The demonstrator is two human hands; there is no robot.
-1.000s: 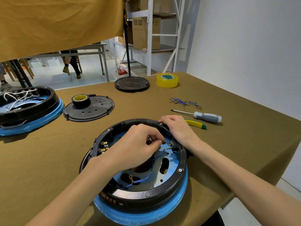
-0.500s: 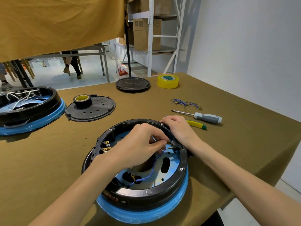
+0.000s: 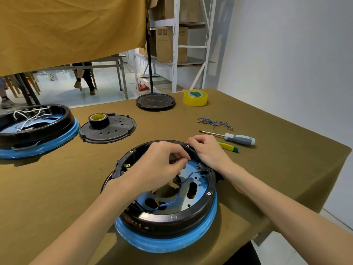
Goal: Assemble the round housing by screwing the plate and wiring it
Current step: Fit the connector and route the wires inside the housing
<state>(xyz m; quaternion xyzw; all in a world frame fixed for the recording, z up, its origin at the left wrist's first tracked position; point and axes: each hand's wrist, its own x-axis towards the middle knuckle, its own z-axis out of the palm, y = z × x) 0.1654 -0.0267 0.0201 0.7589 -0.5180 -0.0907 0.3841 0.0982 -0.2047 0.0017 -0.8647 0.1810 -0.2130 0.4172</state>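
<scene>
Left hand [image 3: 158,167] pinching a small terminal, right hand [image 3: 206,152] gripping the rim — round housing [image 3: 172,219], blue wire [image 3: 177,194] inside.

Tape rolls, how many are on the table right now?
2. A yellow tape roll sits on the far side of the table; a black tape roll rests on the black cover plate.

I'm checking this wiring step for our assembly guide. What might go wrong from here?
1. The left hand pinches a small brass terminal inside the housing; it may slip from the fingers and drop through a plate opening.
2. The blue wire lies slack across the plate, so a tug might pull its seated end loose.
3. The right hand braces the rim; releasing could let the housing shift.
</scene>
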